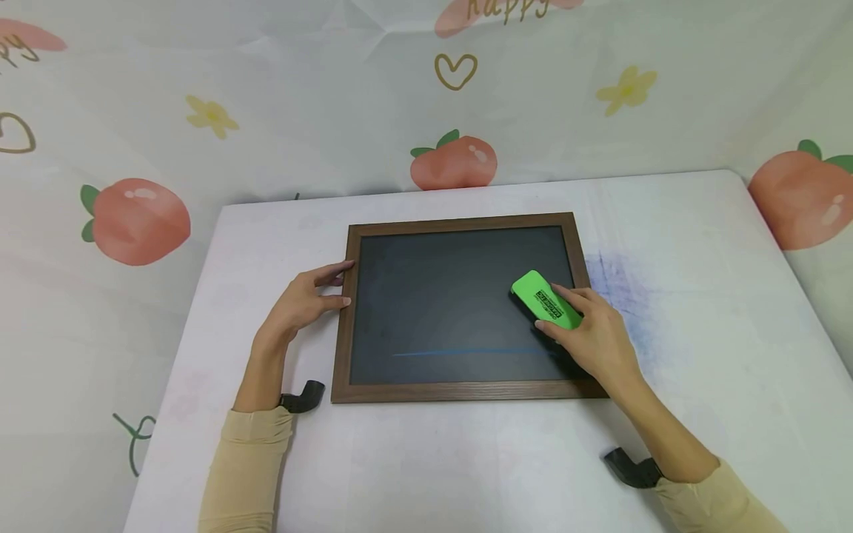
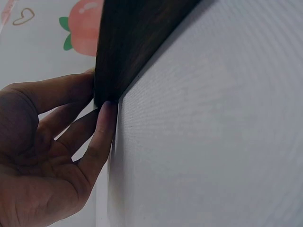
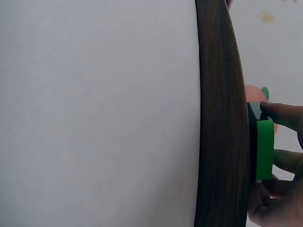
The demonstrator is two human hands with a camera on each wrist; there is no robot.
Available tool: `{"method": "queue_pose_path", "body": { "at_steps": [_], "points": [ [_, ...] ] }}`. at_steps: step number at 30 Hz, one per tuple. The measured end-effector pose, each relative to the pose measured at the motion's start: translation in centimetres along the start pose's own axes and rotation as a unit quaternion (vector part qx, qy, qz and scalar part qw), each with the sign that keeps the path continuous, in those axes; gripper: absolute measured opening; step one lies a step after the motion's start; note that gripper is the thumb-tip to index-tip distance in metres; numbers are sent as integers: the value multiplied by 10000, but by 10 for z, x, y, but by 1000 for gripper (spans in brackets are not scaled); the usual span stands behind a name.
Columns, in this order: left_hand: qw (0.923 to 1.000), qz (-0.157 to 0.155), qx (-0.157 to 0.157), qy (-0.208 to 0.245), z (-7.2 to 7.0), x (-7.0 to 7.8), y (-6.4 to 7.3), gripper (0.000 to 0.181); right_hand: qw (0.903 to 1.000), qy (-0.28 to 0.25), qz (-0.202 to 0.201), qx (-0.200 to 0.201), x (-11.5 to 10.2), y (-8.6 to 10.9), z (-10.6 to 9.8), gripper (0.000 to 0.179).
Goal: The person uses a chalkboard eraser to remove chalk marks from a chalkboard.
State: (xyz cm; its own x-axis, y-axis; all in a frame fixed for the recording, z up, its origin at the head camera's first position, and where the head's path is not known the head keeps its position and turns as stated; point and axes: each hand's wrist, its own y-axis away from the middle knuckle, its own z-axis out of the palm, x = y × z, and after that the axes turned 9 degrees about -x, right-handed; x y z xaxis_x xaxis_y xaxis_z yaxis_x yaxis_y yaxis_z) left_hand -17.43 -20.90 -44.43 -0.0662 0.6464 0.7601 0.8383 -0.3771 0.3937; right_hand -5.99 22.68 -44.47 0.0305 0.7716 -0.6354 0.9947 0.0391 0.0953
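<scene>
A chalkboard (image 1: 460, 289) with a brown wooden frame lies on the table, a thin blue line (image 1: 460, 352) running across its lower part. My left hand (image 1: 303, 300) holds the board's left frame edge; in the left wrist view its fingertips meet the dark frame (image 2: 128, 42). Over the board's right half, my right hand (image 1: 596, 333) grips a green eraser (image 1: 543, 296) with a dark underside and black print. The right wrist view has the eraser (image 3: 265, 146) between thumb and fingers, just beyond the frame's front strip (image 3: 220, 118). The line's right end runs behind the right thumb.
Blue-purple smudges (image 1: 620, 289) mark the white table (image 1: 466, 466) right of the board. Behind it hangs a white cloth (image 1: 320, 111) printed with peaches, flowers and hearts. A black strap piece (image 1: 303, 397) sits by the left wrist, another (image 1: 633, 470) by the right.
</scene>
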Motion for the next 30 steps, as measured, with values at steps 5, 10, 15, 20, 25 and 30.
{"method": "queue_pose_path", "body": {
  "at_steps": [5,10,15,20,25,30],
  "points": [
    [10000,20,-6,37,1,0,0,66,10000,27,-34,85,4,4,-1,64],
    [10000,67,41,35,2,-1,0,65,9999,58,-64,98,6,7,-3,63],
    [10000,78,28,40,2,-1,-1,65,9999,95,-6,71,4,10,-4,63],
    [10000,5,-17,-7,0,0,0,67,10000,14,3,48,1,15,0,64],
    [10000,-7,-29,12,0,0,0,67,9998,-131,-52,122,0,18,6,63],
    [10000,-5,-24,29,-1,0,1,67,9996,-182,-93,196,-1,18,9,62]
  ]
}}
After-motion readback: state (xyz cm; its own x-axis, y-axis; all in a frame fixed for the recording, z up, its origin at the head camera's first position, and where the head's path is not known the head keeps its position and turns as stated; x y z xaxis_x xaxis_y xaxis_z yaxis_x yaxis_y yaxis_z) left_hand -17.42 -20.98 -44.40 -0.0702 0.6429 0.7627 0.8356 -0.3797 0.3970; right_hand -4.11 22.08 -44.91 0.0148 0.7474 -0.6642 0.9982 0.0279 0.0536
